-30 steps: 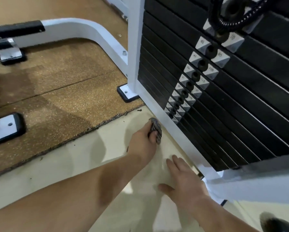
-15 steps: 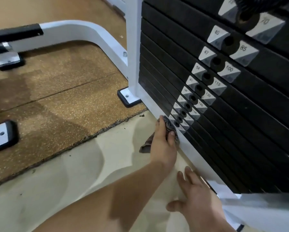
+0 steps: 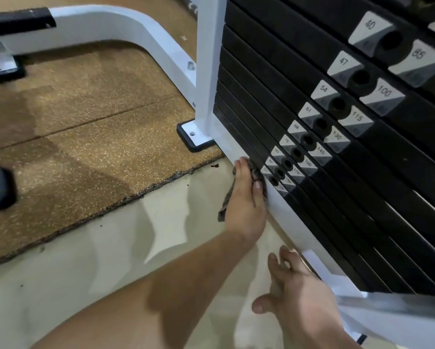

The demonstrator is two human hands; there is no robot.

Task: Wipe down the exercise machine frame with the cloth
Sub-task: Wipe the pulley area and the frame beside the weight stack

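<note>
**Fingers [image 3: 242, 172] pinch cloth low on the frame**

I have the left hand [image 3: 246, 205] gripping the cloth [image 3: 225, 205], thumb on top, pressed to the white frame [image 3: 282, 210] just below the stack [image 3: 274, 54]. The right hand [image 3: 302, 295] lies spread on the floor [image 3: 110, 248] near the stack's lower corner and holds nothing. The risks as I judge them: the cloth's loose tail hangs off the frame and may drag grit from the floor, and my thumb may catch the stack's plate edges as I slide.

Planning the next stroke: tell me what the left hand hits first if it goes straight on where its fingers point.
Probably the white upright, where the bottom rail ends; the left hand with the cloth points along that rail.
</note>
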